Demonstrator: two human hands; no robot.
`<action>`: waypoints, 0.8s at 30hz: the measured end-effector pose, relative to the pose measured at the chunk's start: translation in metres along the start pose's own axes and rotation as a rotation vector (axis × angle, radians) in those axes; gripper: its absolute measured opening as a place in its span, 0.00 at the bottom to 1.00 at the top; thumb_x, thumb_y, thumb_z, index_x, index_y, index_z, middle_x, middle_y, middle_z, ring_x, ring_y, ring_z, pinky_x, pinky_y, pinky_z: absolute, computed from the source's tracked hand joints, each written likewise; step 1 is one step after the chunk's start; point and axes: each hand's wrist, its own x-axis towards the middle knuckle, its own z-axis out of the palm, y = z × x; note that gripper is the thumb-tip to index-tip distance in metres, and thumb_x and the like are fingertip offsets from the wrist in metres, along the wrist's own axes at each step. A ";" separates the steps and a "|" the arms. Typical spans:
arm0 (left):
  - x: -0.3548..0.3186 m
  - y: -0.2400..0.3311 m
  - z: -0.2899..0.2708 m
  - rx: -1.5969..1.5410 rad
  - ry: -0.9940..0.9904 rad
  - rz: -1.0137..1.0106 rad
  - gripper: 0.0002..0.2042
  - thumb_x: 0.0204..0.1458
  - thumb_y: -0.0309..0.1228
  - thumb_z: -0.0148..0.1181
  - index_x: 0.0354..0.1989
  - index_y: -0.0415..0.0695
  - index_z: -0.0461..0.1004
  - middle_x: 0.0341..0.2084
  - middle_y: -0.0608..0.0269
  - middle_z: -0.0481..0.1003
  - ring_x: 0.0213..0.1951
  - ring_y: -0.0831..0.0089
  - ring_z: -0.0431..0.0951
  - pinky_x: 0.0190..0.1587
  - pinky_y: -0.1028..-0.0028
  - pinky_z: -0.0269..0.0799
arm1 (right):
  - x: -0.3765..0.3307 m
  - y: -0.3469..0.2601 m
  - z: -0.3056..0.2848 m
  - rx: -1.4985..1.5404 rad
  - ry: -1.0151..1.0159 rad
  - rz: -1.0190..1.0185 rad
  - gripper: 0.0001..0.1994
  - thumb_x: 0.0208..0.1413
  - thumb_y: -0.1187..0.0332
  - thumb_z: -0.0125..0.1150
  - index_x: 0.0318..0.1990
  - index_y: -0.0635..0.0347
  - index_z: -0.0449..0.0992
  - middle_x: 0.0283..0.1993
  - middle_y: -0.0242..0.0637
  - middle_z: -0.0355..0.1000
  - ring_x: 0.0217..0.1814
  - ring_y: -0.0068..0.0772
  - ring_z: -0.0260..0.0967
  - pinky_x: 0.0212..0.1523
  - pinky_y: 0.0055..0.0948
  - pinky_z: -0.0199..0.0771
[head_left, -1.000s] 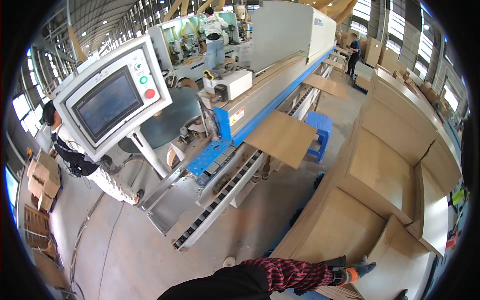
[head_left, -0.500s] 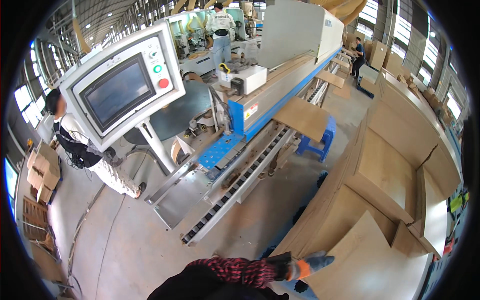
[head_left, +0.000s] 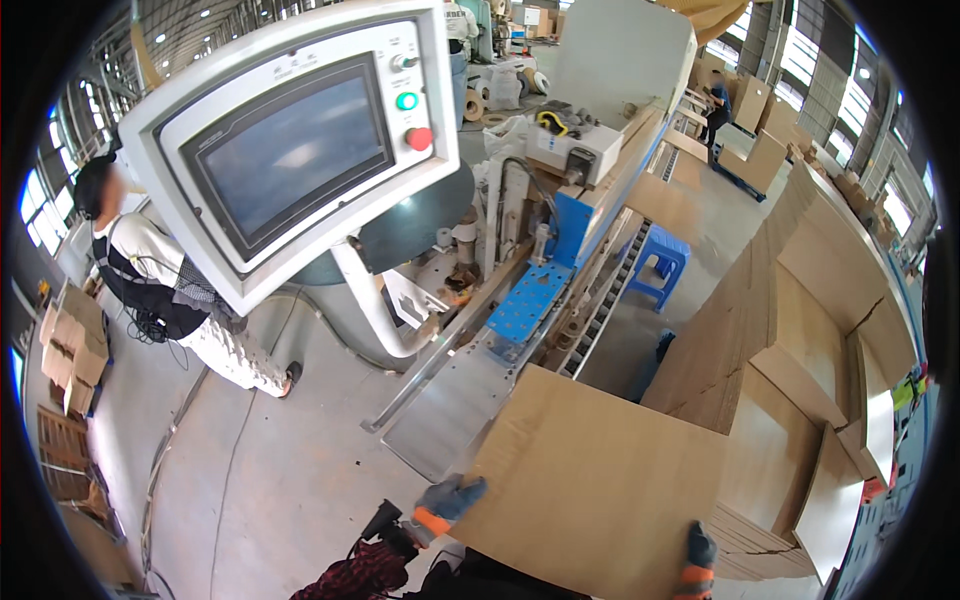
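Observation:
A rectangular wood-coloured panel (head_left: 600,475) is held in front of me between both hands, its far left corner above the near end of the machine's metal table (head_left: 440,430). On the panel's left edge is my left hand (head_left: 450,500), in a grey and orange glove, closed around it with the fingers lying on the top face. My right hand (head_left: 700,548), gloved alike, grips the near right edge. The undersides of both grips are hidden by the panel. A blue perforated plate (head_left: 530,300) and a roller track (head_left: 600,335) lie beyond the panel.
Stacked panels (head_left: 790,400) rise on my right. A control screen on a post (head_left: 300,150) stands at the left front. A blue stool (head_left: 660,265) is beside the roller track. One person (head_left: 150,260) walks at far left; another (head_left: 718,105) stands far back. Cables (head_left: 175,440) cross the floor.
The panel has come off the stack on the right and moved left toward the machine's end. Both hands now hold it; before, one gloved hand showed at the stack. My view has shifted.

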 end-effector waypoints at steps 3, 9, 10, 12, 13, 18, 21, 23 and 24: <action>-0.009 -0.009 -0.047 0.383 0.201 -0.124 0.30 0.46 0.57 0.47 0.40 0.38 0.69 0.20 0.55 0.73 0.27 0.59 0.74 0.33 0.64 0.67 | -0.020 -0.097 0.037 0.316 -0.127 -0.159 0.21 0.52 0.53 0.50 0.22 0.64 0.75 0.15 0.40 0.68 0.16 0.28 0.63 0.18 0.32 0.61; 0.001 0.006 -0.054 0.827 0.624 0.467 0.22 0.41 0.46 0.54 0.38 0.39 0.68 0.42 0.46 0.63 0.46 0.46 0.63 0.46 0.55 0.62 | -0.086 -0.184 0.083 0.311 -0.289 -0.111 0.23 0.53 0.49 0.50 0.25 0.64 0.77 0.19 0.26 0.69 0.20 0.22 0.61 0.20 0.30 0.62; -0.001 0.000 -0.044 0.710 0.550 0.513 0.21 0.41 0.45 0.55 0.37 0.39 0.68 0.41 0.46 0.63 0.45 0.47 0.64 0.47 0.55 0.61 | -0.100 -0.193 0.085 0.345 -0.266 -0.108 0.23 0.53 0.50 0.50 0.27 0.64 0.76 0.21 0.27 0.69 0.22 0.23 0.61 0.22 0.31 0.62; 0.002 -0.014 -0.034 0.543 0.517 0.708 0.18 0.40 0.42 0.57 0.34 0.41 0.69 0.40 0.49 0.64 0.45 0.50 0.65 0.49 0.56 0.61 | -0.108 -0.203 0.092 0.410 -0.264 -0.113 0.21 0.53 0.51 0.50 0.29 0.64 0.75 0.24 0.29 0.69 0.25 0.25 0.61 0.25 0.31 0.61; 0.004 -0.018 -0.031 0.553 0.538 0.711 0.18 0.40 0.42 0.57 0.34 0.41 0.70 0.40 0.50 0.65 0.46 0.51 0.65 0.49 0.56 0.61 | -0.109 -0.207 0.093 0.439 -0.265 -0.110 0.21 0.53 0.51 0.50 0.30 0.64 0.74 0.25 0.30 0.68 0.26 0.26 0.61 0.26 0.31 0.61; 0.012 -0.020 -0.029 0.527 0.621 0.682 0.16 0.40 0.41 0.57 0.34 0.44 0.71 0.40 0.54 0.67 0.46 0.56 0.67 0.50 0.57 0.60 | -0.106 -0.238 0.093 0.472 -0.287 -0.100 0.19 0.53 0.53 0.51 0.36 0.64 0.71 0.32 0.35 0.67 0.33 0.30 0.61 0.34 0.32 0.61; 0.021 -0.022 -0.033 0.497 0.663 0.701 0.13 0.39 0.39 0.57 0.32 0.45 0.72 0.38 0.55 0.67 0.45 0.57 0.68 0.49 0.58 0.61 | -0.105 -0.251 0.088 0.491 -0.305 -0.081 0.19 0.53 0.55 0.51 0.40 0.64 0.69 0.36 0.37 0.67 0.38 0.32 0.61 0.38 0.33 0.60; 0.027 -0.022 -0.034 0.473 0.676 0.695 0.13 0.37 0.38 0.57 0.31 0.44 0.71 0.38 0.54 0.67 0.44 0.56 0.68 0.49 0.58 0.61 | -0.104 -0.260 0.085 0.511 -0.315 -0.059 0.19 0.53 0.56 0.51 0.42 0.64 0.68 0.39 0.39 0.66 0.41 0.34 0.61 0.41 0.33 0.60; 0.028 -0.020 -0.036 0.455 0.681 0.684 0.14 0.36 0.37 0.58 0.31 0.44 0.71 0.38 0.53 0.67 0.45 0.55 0.67 0.49 0.58 0.61 | -0.105 -0.263 0.083 0.524 -0.327 -0.046 0.19 0.53 0.56 0.51 0.44 0.64 0.67 0.40 0.40 0.66 0.42 0.35 0.61 0.43 0.33 0.60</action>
